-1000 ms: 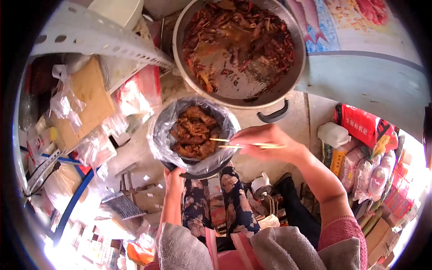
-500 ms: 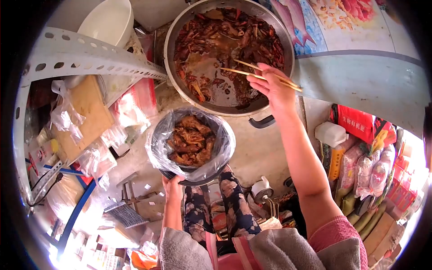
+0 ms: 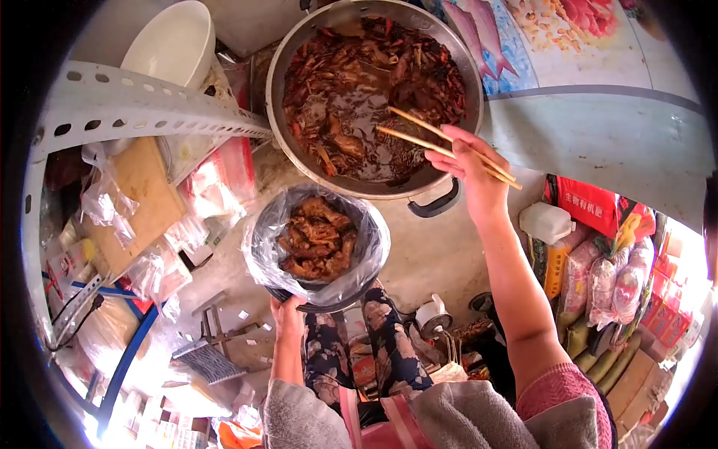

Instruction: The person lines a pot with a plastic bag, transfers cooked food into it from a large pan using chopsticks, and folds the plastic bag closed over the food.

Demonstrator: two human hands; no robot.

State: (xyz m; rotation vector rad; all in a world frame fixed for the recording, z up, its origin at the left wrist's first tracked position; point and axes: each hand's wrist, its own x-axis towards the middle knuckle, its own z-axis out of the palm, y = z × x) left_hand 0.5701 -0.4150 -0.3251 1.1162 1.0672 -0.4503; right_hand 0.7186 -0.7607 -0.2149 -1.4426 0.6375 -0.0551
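Note:
My left hand (image 3: 289, 308) grips the near edge of a bowl (image 3: 345, 300) lined with a clear plastic bag (image 3: 262, 238). Brown cooked meat pieces (image 3: 318, 241) lie inside the bag. Closed around a pair of wooden chopsticks (image 3: 449, 147), my right hand (image 3: 473, 166) is over the right rim of a large metal pot (image 3: 275, 123). The chopstick tips are slightly apart above the dark broth, with nothing between them. Meat pieces and red chillies (image 3: 449, 75) fill much of the pot, and one larger piece (image 3: 345, 141) shows near its left side.
A perforated metal shelf frame (image 3: 149, 112) and a white basin (image 3: 170, 46) are at the upper left. A cardboard sheet (image 3: 138, 206) hangs below them. To the right are a white jug (image 3: 547, 222), a red packet (image 3: 587, 203) and bagged goods. A black pot handle (image 3: 436, 202) juts out nearby.
My right hand has moved from the bagged bowl up to the pot with the chopsticks, then slightly right and down. A larger meat piece now shows at the pot's left side.

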